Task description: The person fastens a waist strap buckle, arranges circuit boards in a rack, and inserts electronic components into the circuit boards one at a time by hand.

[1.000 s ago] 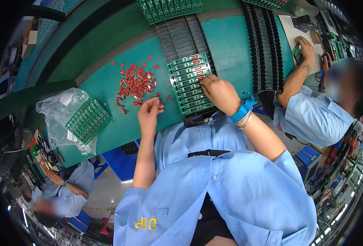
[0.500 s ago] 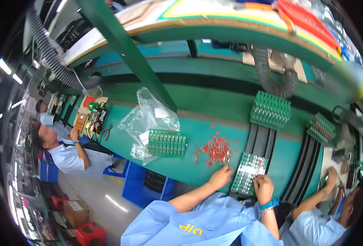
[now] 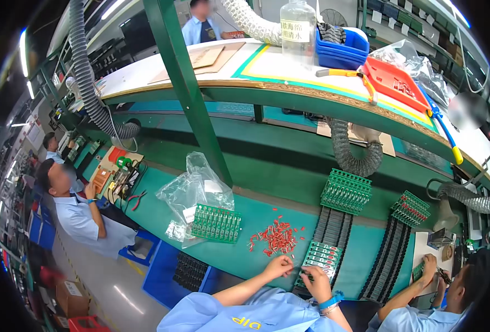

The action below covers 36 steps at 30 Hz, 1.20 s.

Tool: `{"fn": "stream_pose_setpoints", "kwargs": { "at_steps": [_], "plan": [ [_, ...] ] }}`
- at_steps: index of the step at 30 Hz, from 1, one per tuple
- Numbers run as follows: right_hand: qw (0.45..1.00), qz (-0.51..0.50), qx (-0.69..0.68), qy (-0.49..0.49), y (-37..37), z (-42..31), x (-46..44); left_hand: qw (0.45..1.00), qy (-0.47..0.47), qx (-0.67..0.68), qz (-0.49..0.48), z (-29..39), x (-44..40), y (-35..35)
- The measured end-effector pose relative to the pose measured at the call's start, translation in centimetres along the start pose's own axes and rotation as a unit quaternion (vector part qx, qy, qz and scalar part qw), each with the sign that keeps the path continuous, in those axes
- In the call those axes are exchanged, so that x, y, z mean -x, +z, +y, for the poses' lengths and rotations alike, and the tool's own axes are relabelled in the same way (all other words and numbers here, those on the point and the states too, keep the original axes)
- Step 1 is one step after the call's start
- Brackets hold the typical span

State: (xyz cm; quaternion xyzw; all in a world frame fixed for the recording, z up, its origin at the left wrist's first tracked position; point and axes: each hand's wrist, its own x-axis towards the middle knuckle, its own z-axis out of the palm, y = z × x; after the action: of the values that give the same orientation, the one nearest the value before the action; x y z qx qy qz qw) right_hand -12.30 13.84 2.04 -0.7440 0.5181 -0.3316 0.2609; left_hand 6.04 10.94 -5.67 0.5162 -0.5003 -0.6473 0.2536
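My left hand is just below the pile of red components on the green table, its fingers pinched together; whatever is between them is too small to name. My right hand lies at the lower left part of the green circuit board panel, fingers closed, and I cannot make out what they hold. Several red parts stand on the panel's upper rows. The panel rests on a black rack. Further left, another green panel lies against a clear plastic bag.
A second black rack runs to the right, beside a co-worker. Stacked boards stand behind the racks. Overhead is a shelf with a red tray and blue bins. A green post rises behind the bag.
The view has swung up and left, bringing the shelf and other workers into sight. My right hand has moved off the panel's upper rows to its lower left, closer to my left hand.
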Motion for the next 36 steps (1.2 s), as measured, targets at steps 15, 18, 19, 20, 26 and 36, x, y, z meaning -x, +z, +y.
{"fn": "stream_pose_setpoints", "kwargs": {
  "at_steps": [15,18,19,20,26,36],
  "plan": [
    [0.984,0.011,-0.151,0.09,0.8,-0.2,1.5,0.941,-0.088,0.325,-0.033,3.1,3.3,2.3],
    [0.962,0.033,-0.232,0.142,0.2,-0.1,1.8,0.939,-0.088,0.326,-0.07,3.5,2.7,2.1],
    [0.945,0.055,-0.281,0.158,0.6,0.3,2.2,0.94,-0.085,0.321,-0.08,3.3,2.6,1.9],
    [0.941,0.057,-0.288,0.169,0.7,0.8,2.5,0.94,-0.098,0.317,-0.08,3.5,2.6,2.0],
    [0.787,0.106,-0.524,0.307,-0.4,0.7,2.9,0.95,-0.118,0.247,-0.149,6.6,2.1,2.7],
    [0.751,0.102,-0.541,0.366,-0.4,0.5,4.1,0.955,-0.144,0.232,-0.114,6.6,2.7,3.8]
  ]
}}
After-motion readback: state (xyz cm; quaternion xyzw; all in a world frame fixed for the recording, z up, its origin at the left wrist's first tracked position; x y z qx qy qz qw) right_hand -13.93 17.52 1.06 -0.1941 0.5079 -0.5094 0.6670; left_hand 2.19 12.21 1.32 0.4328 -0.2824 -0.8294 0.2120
